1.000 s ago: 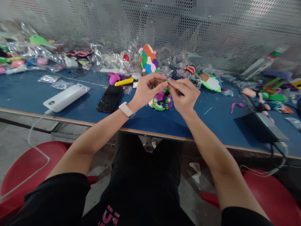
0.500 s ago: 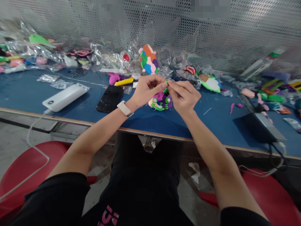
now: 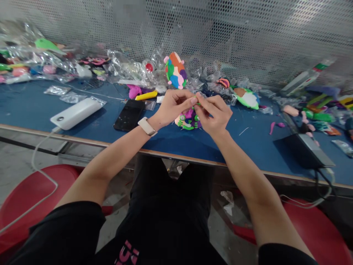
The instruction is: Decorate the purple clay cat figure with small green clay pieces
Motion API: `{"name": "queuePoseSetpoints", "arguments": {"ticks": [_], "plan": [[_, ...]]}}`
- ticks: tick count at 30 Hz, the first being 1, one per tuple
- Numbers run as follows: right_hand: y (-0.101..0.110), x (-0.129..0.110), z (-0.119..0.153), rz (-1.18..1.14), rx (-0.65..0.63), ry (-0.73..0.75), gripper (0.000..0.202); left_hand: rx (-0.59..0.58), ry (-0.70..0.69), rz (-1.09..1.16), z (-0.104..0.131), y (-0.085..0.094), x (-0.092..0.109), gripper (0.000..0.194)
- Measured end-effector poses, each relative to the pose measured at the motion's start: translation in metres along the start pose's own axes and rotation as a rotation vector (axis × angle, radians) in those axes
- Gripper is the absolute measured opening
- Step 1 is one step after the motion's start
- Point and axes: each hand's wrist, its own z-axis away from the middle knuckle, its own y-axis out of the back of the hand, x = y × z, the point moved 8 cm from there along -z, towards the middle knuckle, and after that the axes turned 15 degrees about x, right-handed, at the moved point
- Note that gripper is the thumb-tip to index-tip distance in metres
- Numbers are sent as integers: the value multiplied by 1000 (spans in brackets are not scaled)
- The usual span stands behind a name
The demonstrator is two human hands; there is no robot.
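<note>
My left hand (image 3: 174, 106) and my right hand (image 3: 214, 113) meet above the blue table, thumbs and forefingers pinched together. Between the fingertips shows a small bit of green modelling clay (image 3: 197, 103), mostly hidden by the fingers. Just below them on the table sits a multicoloured clay figure (image 3: 188, 121) with green, purple, pink and peach patches and round eye shapes. My hands cover its upper part and right side. Behind my hands stands a second patchwork clay piece (image 3: 175, 70) in orange, green, blue and pink.
Left of my hands lie a black phone (image 3: 129, 115), a white power bank (image 3: 78, 113) with a cable, and a yellow clay tool (image 3: 146, 96). Plastic bags (image 3: 129, 68) and clay pieces line the mesh panel (image 3: 190, 29). A dark box-shaped device (image 3: 310, 150) stands at right.
My right hand has shifted slightly left, closer to my left hand, covering more of the figure. The green clay between the fingertips shows less than before.
</note>
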Motion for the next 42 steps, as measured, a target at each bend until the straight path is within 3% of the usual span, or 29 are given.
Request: {"name": "queuePoseSetpoints", "arguments": {"ticks": [6, 13, 16, 20, 26, 32, 42], "plan": [[-4, -1, 3, 55, -49, 3, 35, -28, 33, 2, 1, 0, -4, 50], [-7, 6, 3, -66, -104, -90, 36, -77, 80, 24, 3, -3, -4, 49], [-4, 8, 0, -63, -68, -129, 34, -54, 87, 7, 2, -1, -4, 57], [2, 6, -4, -38, -8, -108, 32, -35, 64, -39, 1, 1, -2, 56], [1, 9, -4, -127, -3, -165, 28, -14, -8, -84, 0, 4, -2, 49], [-2, 13, -3, -141, -20, -235, 28, 23, -87, -122, 0, 7, 0, 55], [-6, 17, -2, -391, -4, -320, 26, 72, -157, -92, -2, 12, 7, 43]]}}
